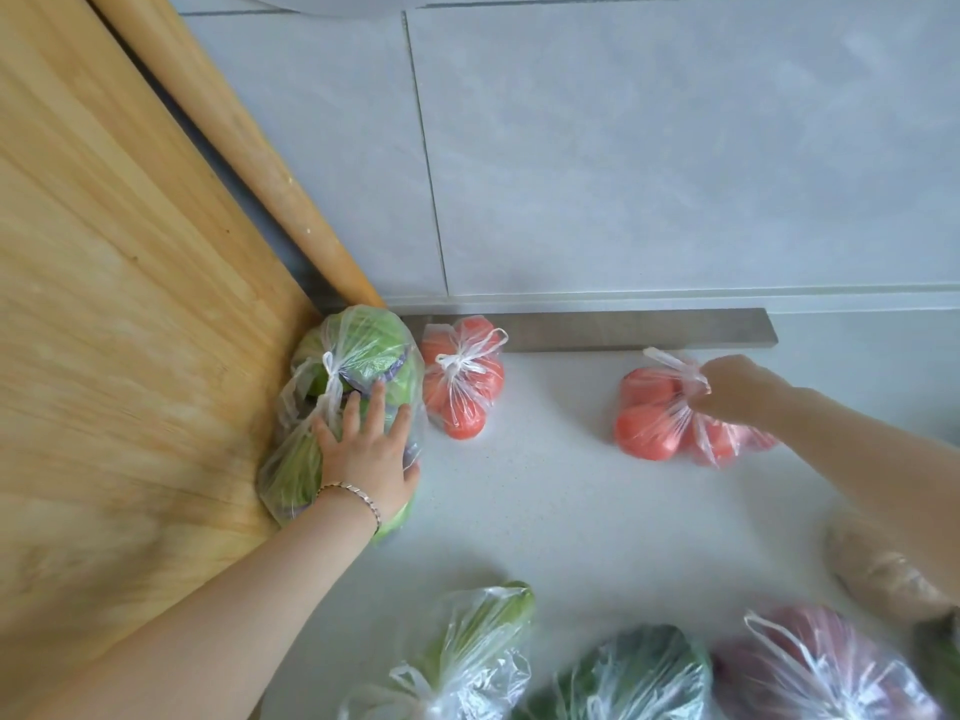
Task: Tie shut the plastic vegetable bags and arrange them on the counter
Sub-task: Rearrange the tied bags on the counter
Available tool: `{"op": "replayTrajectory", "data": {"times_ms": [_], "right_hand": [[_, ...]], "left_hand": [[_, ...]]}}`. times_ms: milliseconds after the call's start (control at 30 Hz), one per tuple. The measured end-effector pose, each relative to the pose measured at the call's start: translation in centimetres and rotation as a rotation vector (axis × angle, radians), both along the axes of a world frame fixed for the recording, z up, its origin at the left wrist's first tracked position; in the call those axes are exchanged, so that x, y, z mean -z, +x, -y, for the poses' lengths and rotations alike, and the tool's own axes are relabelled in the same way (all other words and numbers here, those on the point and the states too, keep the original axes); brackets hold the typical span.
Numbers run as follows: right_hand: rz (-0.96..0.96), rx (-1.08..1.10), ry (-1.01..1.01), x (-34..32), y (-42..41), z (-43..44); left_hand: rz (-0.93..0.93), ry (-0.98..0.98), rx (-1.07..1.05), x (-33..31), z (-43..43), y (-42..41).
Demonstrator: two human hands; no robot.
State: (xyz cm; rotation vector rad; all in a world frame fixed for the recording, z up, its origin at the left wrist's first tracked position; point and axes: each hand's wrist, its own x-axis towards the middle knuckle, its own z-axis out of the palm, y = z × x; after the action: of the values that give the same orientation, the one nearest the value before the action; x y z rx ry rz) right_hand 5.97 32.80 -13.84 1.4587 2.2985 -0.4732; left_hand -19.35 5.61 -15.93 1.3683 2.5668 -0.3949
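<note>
Vegetable bags, white counter, tiled wall

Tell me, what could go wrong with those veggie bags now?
1. The right hand pinches the tomato bag by its thin top. If it is lifted or dragged, the plastic might tear and tomatoes could roll away.
2. The left hand presses the green bag against the board. Once let go, that rounded bag may tip or roll into the second tomato bag beside it and squash it.
</note>
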Motion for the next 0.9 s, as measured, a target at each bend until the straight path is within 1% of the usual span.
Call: {"op": "replayTrajectory", "data": {"times_ms": [100, 233, 433, 533, 667, 767, 833, 900], "right_hand": [[-0.126, 0.129, -0.069, -0.2, -2.0, 1.2], [-0.329, 0.395, -0.121, -0.4, -5.4, 2.3], [-0.502, 0.612, -0.183, 1.4, -12.1, 3.8], [-0.529, 0.697, -0.215, 2.3, -13.7, 4.0], [-0.617, 0.715, -0.247, 2.8, -14.7, 4.4], [-0.678, 0.683, -0.264, 2.3, -14.1, 5.2], [-0.685, 0.593, -0.262, 1.6, -13.0, 6.2], [-0.671, 0.451, -0.223, 0.5, -11.3, 8.2]], "left_hand": [[0.000, 0.007, 0.008, 0.0, 0.0, -0.1], [-0.008, 0.016, 0.026, 0.1, 0.1, -0.2], [0.008, 0.036, 0.033, 0.1, 0.3, -0.2], [0.019, 0.037, 0.036, 0.1, 0.4, -0.1], [0.027, 0.030, 0.048, -0.1, 0.4, -0.2], [0.023, -0.001, 0.047, -0.5, 0.4, -0.3], [0.017, -0.003, 0.036, -1.0, 0.4, -0.1], [0.002, 0.024, 0.030, -1.8, 0.7, 1.2]]}}
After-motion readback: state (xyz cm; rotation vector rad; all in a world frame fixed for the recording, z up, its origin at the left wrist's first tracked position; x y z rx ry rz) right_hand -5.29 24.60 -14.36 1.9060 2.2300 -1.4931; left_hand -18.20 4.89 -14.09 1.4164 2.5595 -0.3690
